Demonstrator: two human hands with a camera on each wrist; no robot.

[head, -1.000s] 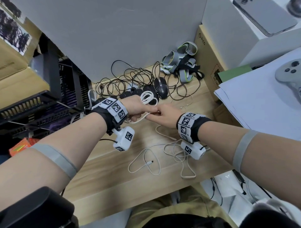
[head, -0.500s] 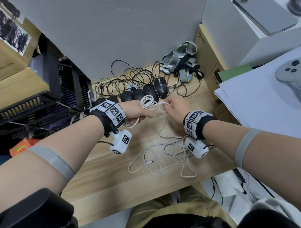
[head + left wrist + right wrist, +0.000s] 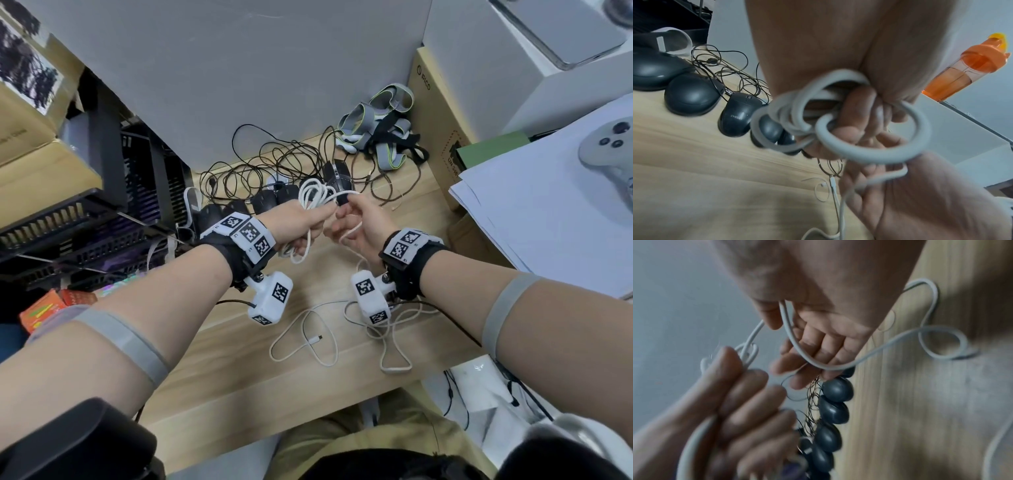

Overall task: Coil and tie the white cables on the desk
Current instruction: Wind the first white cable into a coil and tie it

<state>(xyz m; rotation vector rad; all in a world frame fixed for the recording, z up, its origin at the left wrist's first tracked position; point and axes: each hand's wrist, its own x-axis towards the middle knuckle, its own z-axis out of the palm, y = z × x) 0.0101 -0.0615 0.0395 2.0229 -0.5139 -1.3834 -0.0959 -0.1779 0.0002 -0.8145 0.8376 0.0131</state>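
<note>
My left hand [image 3: 305,219] grips a bundle of white cable loops [image 3: 313,195], raised above the wooden desk [image 3: 222,370]. The left wrist view shows the loops [image 3: 869,141] wound around its curled fingers. Just to the right, my right hand [image 3: 356,219] pinches the same cable's free strand [image 3: 789,331] between thumb and fingers; the strand runs down across the palm to the desk. More loose white cable [image 3: 308,342] lies tangled on the desk below both wrists, one plug end showing.
Several black computer mice [image 3: 270,202] with tangled black wires [image 3: 274,161] lie behind the hands. Grey straps [image 3: 380,133] and a cardboard box [image 3: 435,137] stand at the back right, papers [image 3: 548,219] on the right, black trays [image 3: 85,212] on the left.
My right hand swung out to the right and back toward the left hand, laying another turn of cable on the coil. Both hands now sit a little higher and farther back.
</note>
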